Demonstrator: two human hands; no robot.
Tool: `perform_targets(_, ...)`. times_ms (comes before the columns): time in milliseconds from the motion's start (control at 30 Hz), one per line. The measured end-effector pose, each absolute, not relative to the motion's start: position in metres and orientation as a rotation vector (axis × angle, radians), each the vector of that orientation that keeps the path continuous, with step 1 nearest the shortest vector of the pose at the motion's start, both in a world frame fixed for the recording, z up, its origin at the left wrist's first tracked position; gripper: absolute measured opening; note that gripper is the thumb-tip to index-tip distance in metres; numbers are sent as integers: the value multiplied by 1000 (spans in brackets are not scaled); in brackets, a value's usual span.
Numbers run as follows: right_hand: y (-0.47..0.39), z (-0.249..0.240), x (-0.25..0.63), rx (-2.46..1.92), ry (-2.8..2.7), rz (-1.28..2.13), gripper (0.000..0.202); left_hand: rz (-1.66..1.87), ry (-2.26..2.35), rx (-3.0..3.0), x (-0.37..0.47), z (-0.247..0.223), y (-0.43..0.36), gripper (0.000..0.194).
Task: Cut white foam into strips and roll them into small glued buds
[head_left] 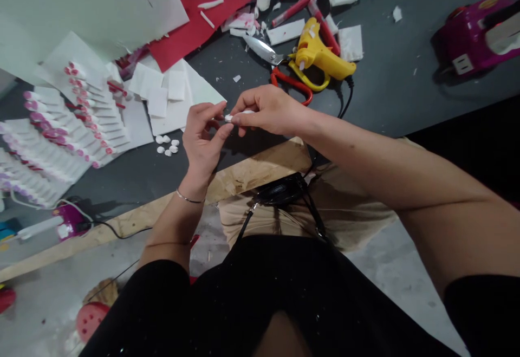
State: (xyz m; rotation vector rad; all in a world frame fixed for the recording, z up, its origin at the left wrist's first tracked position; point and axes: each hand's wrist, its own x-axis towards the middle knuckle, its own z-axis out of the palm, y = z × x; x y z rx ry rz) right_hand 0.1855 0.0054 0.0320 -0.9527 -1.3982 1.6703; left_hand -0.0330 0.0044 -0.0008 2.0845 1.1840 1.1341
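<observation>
Where the left hand and right hand meet: small white piece, over the table, by its wooden edge on the near side.
Right hand: narrow pinch, thumb and fingers closed on the small white piece.
Left hand: thumb and forefinger partly spread, tips just beside the piece; too small to tell whether they touch it.
Bracelet: thin, on the left wrist.
White pellets: loose cluster on the table, just left of the left hand.
White squares: several, farther off and left of the hands.
Pink-tipped sticks: white shafts, laid in rows, left side.
Glue gun: yellow, beyond the right hand, black cord.
Scissors: red-handled, just left of the glue gun.
Red sheet: far side, white rolls on it.
Purple device: far right, well apart from the hands.
</observation>
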Motion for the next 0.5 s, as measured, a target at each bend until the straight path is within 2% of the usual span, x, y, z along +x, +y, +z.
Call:
perform_targets(200,7,30,194,-992,-1525,1681,23,1067,1048,2390,-39,4,4,31)
perform_targets(333,6,31,195,-996,-1531,1710,20,1006,1157,2332,-36,3,1,34)
perform_targets(500,5,37,192,-1002,-1467,1738,22,1142,1140,2164,-30,8,-1,32)
